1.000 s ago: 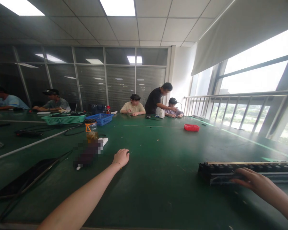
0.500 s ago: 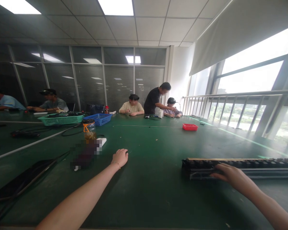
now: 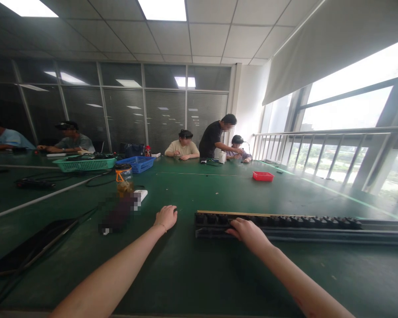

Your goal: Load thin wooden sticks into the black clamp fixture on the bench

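Observation:
A long black strip of parts (image 3: 295, 223) lies across the green table (image 3: 219, 190), running from the middle to the right edge. My right hand (image 3: 247, 232) rests on its left end, fingers curled over the strip's near side. My left hand (image 3: 166, 217) lies on the table to the left of the strip, fingers curled under into a loose fist, with nothing seen in it. The two hands are roughly a hand's width apart.
A blurred dark object (image 3: 119, 214), a jar (image 3: 123, 179) and a white block (image 3: 141, 194) sit left of my left hand. Dark cables (image 3: 33, 249) lie near left. Green (image 3: 86, 164) and blue (image 3: 137, 163) baskets and a red tray (image 3: 262, 176) stand farther back. Several people sit at the far side.
My right hand has dragged the long black strip leftward across the table, from the right side to the middle. My left hand has stayed in place.

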{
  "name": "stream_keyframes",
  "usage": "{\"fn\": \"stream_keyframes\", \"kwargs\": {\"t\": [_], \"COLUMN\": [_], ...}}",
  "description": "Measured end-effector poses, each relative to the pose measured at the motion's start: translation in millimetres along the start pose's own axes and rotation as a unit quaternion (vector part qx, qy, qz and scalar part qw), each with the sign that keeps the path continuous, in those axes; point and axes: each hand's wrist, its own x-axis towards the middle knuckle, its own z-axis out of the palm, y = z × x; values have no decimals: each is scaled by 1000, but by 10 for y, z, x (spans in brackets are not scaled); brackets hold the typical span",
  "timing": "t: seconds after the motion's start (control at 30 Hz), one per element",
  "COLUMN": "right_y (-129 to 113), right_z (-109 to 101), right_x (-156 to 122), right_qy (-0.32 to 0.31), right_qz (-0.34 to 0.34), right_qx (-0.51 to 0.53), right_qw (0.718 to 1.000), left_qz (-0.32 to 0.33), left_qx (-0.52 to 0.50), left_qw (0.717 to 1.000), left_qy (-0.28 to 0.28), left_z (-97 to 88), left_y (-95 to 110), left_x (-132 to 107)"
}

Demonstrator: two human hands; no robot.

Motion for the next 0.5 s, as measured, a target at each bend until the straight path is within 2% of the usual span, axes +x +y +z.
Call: {"fn": "stream_keyframes", "kwargs": {"t": [0.13,0.27,0.43,0.5], "right_y": [-297,-485,-540,-515], "right_z": [-10,-2,9,31], "right_x": [142,232,216,176], "right_qy": [2,10,39,53], "right_qz": [-12,-21,-39,-46], "right_qx": [-3,-13,-33,-35], "right_qw": [1000,1000,998,997], "left_qz": [-2,-1,-30,-7], "left_qx": [4,-9,-71,-120], "left_qw": [1000,1000,997,993], "left_qy": [-3,-9,-9,-10], "left_z": [-24,-54,-174,-305], "left_y": [18,24,25,43], "left_x": [2,-6,22,54]}}
